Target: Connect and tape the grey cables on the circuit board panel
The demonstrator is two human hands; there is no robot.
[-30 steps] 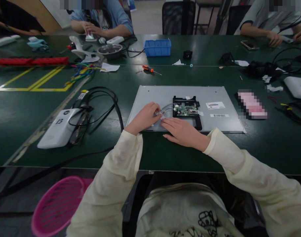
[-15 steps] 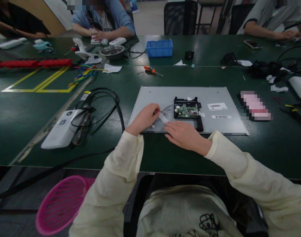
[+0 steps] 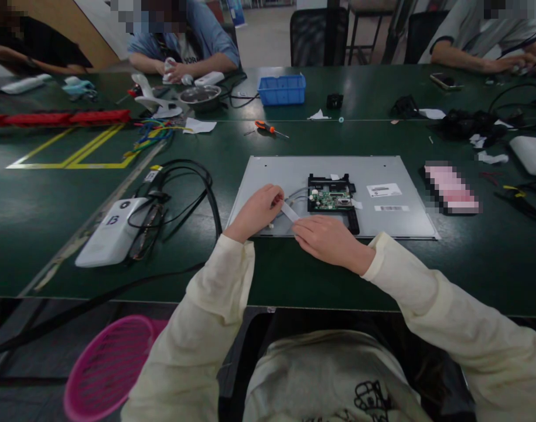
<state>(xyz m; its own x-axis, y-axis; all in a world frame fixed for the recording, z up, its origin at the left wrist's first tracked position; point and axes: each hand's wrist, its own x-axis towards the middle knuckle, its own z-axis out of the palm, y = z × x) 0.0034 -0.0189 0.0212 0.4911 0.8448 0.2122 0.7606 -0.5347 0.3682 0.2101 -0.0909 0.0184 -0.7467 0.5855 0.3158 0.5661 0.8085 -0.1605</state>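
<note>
A flat grey panel (image 3: 294, 173) lies back-up on the green table (image 3: 52, 211) in front of me. A green circuit board (image 3: 330, 198) in a black frame sits at its middle, with thin wires running left from it. My left hand (image 3: 256, 212) pinches one end of a white tape strip (image 3: 289, 211) near the panel's front-left part. My right hand (image 3: 327, 239) lies flat on the panel's front edge, fingers stretched toward the strip's other end.
A white device (image 3: 112, 231) with black cables lies to the left. A pink basket (image 3: 112, 366) stands on the floor below. An orange screwdriver (image 3: 268, 126), a blue bin (image 3: 282, 89) and a metal bowl (image 3: 201, 95) are farther back. Other people work across the table.
The white strip has come up from the wires and now stretches between my two hands. The view has shifted slightly; my hands stay in nearly the same place.
</note>
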